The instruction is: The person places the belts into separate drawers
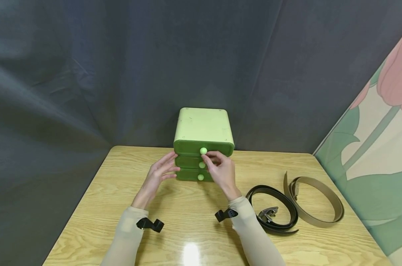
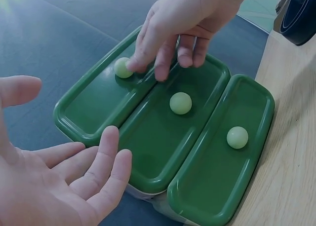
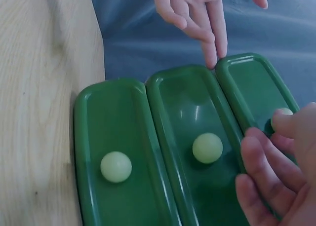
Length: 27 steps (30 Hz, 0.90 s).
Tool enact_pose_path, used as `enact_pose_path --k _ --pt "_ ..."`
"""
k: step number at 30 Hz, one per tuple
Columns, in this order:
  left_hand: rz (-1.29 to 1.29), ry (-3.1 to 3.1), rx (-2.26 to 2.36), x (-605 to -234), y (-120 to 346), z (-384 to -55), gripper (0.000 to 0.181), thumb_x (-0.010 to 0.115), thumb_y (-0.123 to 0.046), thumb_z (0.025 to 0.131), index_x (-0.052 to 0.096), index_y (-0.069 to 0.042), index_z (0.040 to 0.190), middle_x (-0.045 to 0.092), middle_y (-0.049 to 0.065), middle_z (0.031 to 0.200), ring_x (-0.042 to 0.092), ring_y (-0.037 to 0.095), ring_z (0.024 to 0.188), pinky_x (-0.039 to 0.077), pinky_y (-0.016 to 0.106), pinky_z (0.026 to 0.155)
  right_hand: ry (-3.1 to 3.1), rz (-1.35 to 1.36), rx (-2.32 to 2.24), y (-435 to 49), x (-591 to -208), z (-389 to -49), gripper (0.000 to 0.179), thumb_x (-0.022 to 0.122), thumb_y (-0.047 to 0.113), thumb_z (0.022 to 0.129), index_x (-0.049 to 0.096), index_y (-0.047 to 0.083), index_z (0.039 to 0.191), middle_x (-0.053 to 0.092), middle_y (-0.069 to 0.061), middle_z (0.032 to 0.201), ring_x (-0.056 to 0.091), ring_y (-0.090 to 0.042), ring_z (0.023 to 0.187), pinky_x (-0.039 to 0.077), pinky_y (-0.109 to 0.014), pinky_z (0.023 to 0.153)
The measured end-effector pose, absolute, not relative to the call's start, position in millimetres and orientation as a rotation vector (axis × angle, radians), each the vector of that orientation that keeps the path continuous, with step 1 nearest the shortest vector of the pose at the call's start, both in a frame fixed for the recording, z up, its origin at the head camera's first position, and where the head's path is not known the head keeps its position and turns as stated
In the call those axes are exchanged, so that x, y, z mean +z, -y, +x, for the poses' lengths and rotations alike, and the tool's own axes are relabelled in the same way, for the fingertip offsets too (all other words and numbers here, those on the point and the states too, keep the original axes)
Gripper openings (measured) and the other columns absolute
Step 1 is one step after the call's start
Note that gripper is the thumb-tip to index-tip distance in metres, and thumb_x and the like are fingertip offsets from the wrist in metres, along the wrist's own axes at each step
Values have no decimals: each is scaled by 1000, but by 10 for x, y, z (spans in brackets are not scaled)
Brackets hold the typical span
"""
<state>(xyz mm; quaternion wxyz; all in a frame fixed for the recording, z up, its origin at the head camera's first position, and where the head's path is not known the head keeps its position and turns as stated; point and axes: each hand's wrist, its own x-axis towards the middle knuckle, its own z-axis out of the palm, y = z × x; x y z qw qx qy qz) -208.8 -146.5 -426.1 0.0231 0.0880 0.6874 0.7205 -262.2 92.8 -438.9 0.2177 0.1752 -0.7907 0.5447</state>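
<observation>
The green cabinet (image 1: 204, 125) stands at 12 o'clock on the wooden table (image 1: 104, 192), before a dark cloth (image 1: 187, 48), its 3 drawer fronts facing 6 o'clock. The right hand (image 1: 223, 170) pinches the round top knob (image 1: 203, 151) between the thumb and 1 finger; its other fingers are bent. The left hand (image 1: 157, 177) is at 9 o'clock of the drawer fronts, with its fingers extended; its fingertips are at the cabinet's edge, but I cannot tell if they touch. At about 4 o'clock from the cabinet lie 2 coiled belts: the black belt (image 1: 293, 211), with a metal buckle (image 1: 268, 213), and, at its 3 o'clock, the brown belt (image 1: 339, 212).
</observation>
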Motion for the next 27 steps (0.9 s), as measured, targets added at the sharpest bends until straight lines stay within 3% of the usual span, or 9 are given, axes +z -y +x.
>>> enact_pose_path --k 9,14,20,27 --pt "313 -2086 2270 -4276 1496 -2081 64 48 -24 108 33 -2 166 35 18 172 69 7 111 59 28 97 2448 659 1168 -960 -4514 -2658 19 76 26 101 83 13 114 81 0 78 70 -6 56 43 -23 43" --pt "338 -2075 2285 -4279 1472 -2097 63 46 -24 109 32 -2 166 36 19 172 70 7 111 59 32 100 2446 667 919 -1005 -4512 -2655 16 78 25 99 85 16 111 82 -1 82 68 -6 57 48 -23 50" --pt "369 -2062 2286 -4271 1442 -2117 64 41 -28 110 30 -2 167 34 19 172 70 9 113 59 34 100 2470 694 763 -1066 -4478 -2635 18 81 24 96 85 17 112 83 -1 85 54 -2 47 39 -22 44" --pt "355 -2061 2284 -4276 1443 -2128 64 42 -26 110 29 -1 167 34 19 172 70 7 111 59 33 100 2463 727 797 -1078 -4463 -2625 19 84 17 94 85 15 113 83 -5 88 69 -9 57 44 -22 47"
